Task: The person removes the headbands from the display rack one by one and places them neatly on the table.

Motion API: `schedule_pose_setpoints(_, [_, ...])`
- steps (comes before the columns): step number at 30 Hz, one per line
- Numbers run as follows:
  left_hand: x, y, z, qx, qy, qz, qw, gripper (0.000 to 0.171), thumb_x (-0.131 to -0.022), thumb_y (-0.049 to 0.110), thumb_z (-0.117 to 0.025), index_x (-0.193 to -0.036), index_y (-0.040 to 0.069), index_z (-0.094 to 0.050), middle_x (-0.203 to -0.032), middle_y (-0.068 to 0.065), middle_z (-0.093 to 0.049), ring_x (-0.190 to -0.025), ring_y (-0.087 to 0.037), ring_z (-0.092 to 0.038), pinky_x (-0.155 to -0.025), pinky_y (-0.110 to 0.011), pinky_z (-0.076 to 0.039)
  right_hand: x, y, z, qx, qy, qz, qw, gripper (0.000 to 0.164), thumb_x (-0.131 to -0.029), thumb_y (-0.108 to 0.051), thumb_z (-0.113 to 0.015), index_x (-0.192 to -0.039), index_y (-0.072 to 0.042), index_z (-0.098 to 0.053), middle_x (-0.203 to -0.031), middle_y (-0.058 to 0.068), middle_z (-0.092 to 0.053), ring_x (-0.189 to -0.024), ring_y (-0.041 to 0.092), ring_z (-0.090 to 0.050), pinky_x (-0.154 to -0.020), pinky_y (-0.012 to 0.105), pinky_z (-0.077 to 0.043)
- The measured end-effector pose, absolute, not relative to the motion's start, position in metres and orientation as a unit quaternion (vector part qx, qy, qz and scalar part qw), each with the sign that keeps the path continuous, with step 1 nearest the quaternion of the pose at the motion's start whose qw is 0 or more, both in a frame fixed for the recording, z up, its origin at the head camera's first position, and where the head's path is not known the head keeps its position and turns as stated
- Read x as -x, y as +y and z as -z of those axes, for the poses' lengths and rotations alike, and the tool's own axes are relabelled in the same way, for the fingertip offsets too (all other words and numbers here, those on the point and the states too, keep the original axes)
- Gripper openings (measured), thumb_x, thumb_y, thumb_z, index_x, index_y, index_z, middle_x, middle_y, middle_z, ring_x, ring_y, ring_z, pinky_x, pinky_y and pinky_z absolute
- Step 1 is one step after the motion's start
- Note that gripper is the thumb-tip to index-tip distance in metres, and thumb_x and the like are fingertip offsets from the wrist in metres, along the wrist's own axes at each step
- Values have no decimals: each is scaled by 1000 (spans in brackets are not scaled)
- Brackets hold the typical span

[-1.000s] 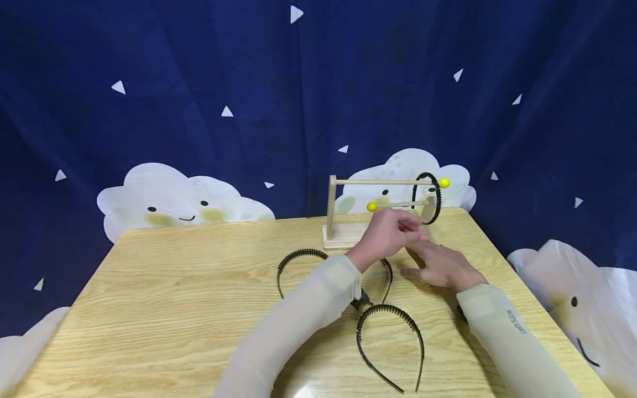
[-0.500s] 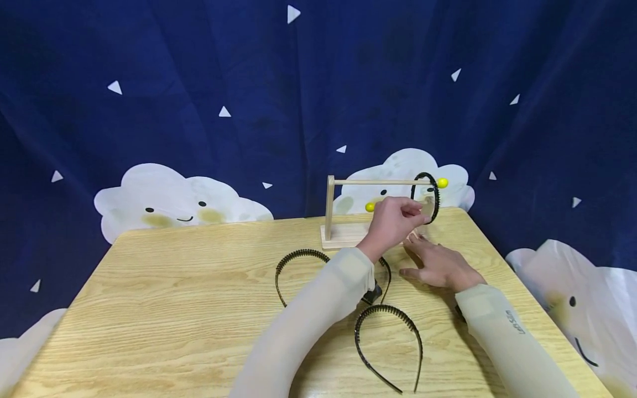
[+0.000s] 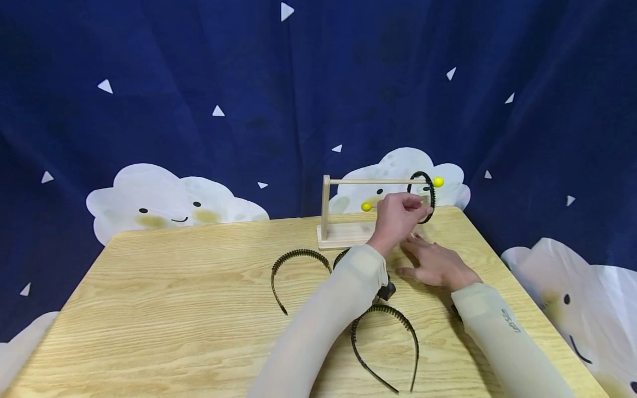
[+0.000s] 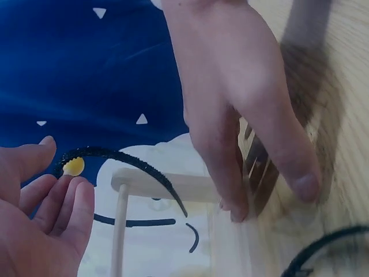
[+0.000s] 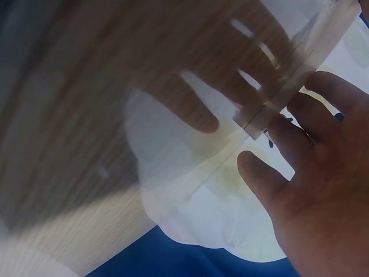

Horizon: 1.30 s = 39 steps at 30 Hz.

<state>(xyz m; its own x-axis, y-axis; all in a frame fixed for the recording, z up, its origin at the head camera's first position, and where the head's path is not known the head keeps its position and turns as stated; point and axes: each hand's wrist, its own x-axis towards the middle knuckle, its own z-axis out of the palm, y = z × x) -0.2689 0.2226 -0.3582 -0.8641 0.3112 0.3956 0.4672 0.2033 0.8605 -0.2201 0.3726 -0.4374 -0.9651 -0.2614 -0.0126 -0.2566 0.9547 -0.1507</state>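
Note:
A black toothed headband (image 3: 432, 196) hangs around the upper rod (image 3: 373, 181) of a small wooden stand (image 3: 325, 207), near the yellow ball (image 3: 438, 181) at its end. My left hand (image 3: 398, 218) is up at the lower edge of this headband. In the left wrist view, the left hand (image 4: 49, 216) has loosely bent fingers and a thumb held apart from them, beside the headband (image 4: 124, 158). Lower down, my right hand (image 3: 438, 265) rests with extended fingers at the base (image 3: 345, 235). The right wrist view shows the right hand's fingers (image 5: 291, 135) against the wood.
Loose black headbands lie on the wooden table (image 3: 174, 293): one left of the left forearm (image 3: 298, 253), another in front (image 3: 385, 308), and one partly hidden behind that forearm. A second yellow ball (image 3: 366, 206) tips the lower rod. A blue curtain (image 3: 249, 83) hangs behind.
My left hand has risen and moved right, from beside the right hand up to the hanging headband. The right hand stays at the base. The whole view has drifted slightly.

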Motion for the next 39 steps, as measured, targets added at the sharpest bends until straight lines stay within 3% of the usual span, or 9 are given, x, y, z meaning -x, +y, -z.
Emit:
schedule_pose_setpoints(12, [275,241,368,219,-774,590,72,25,-87,23,-82,-107,8,-79,-91,5,-76,-76,4,-64,-70,-10,-49,220,375,438,146,985,87,8,85,-89,-59,-67,-157,-18,-37,-160,9,-34,-134,35,-48,-100,66,-40])
schedule_pose_setpoints(19, [279,247,370,224,-782,576,83,25,-86,23,-83,-106,9,-79,-92,3,-76,-78,2,-64,-72,-9,-48,221,376,435,137,988,75,4,91,-87,-67,-64,-158,-19,-34,-158,11,-37,-121,41,-57,-82,60,-52])
schedule_pose_setpoints(30, [283,259,375,210,-791,569,82,17,-86,20,-82,-101,11,-80,-87,7,-76,-71,6,-63,-69,-7,-47,221,375,437,135,988,70,2,77,-90,-56,-63,-152,-15,-43,-152,13,-46,-120,41,-59,-79,60,-53])
schedule_pose_setpoints(39, [283,260,376,226,-782,574,85,11,-88,14,-81,-98,10,-78,-84,5,-75,-70,5,-63,-67,-8,-47,220,377,436,125,990,65,17,84,-90,-60,-63,-156,-15,-38,-156,15,-40,-123,43,-56,-81,62,-52])
